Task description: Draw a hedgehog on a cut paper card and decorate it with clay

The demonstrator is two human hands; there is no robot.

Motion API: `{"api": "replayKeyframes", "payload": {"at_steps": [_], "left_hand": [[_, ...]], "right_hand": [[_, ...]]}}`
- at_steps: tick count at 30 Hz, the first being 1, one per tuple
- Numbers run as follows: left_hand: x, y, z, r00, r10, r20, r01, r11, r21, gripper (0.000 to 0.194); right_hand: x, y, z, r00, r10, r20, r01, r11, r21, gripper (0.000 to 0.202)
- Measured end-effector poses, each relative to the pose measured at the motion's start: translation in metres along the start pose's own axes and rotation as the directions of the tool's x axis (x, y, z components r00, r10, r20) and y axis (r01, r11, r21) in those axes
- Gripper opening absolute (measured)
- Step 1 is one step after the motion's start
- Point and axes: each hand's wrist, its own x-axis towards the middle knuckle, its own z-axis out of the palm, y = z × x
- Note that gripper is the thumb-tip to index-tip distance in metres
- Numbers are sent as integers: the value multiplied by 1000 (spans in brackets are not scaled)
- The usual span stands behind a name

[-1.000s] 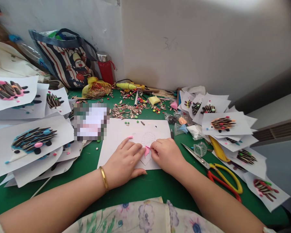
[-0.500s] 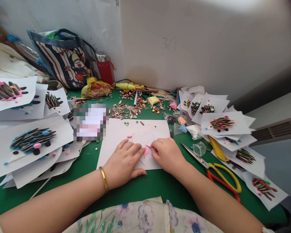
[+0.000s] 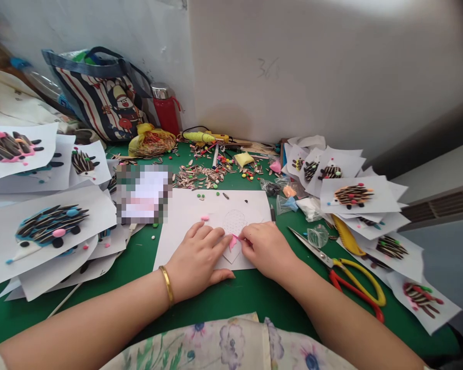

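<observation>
A sheet of white paper lies on the green tabletop, with a pencilled outline that has a dotted round part and a pointed lower end. Pink modelling clay is on the lower part of this outline. My left hand rests flat on the paper, fingers stretched out, its fingertips beside the clay. My right hand is closed in a pinch on a thin pink strip at the clay's upper edge; whether it is clay or a tool tip cannot be made out. A small pink lump lies above my left fingers.
Scissors lie right of my right hand. Bagged clay and stacked hedgehog pictures stand farther right. More hedgehog pictures and a blurred phone are left. Sunflower seeds, a red flask and a bag are behind.
My right fingertips have shifted slightly left and down, and the pink strip shows less beyond them. My left hand has stayed almost still.
</observation>
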Motion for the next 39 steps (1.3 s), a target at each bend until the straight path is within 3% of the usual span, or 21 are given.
{"api": "replayKeyframes", "payload": {"at_steps": [14,20,26,30,39], "left_hand": [[2,0,-3,1000,8,-21,-8,1000,-16,72],[1,-2,-6,998,28,-51,-30,999,-24,64],[-2,-1,-6,993,68,-93,-69,998,-8,59],[-4,3,-6,989,95,-115,-96,995,-2,57],[-7,11,-5,974,180,-138,-190,980,-66,43]], "right_hand": [[2,7,-6,1000,4,19,-5,1000,15,12],[3,11,-14,996,37,83,-36,999,-15,13],[2,12,-16,999,31,14,-30,999,-34,14],[1,13,-16,999,19,39,-18,999,-34,15],[8,18,-1,997,-48,-61,54,994,94,12]]}}
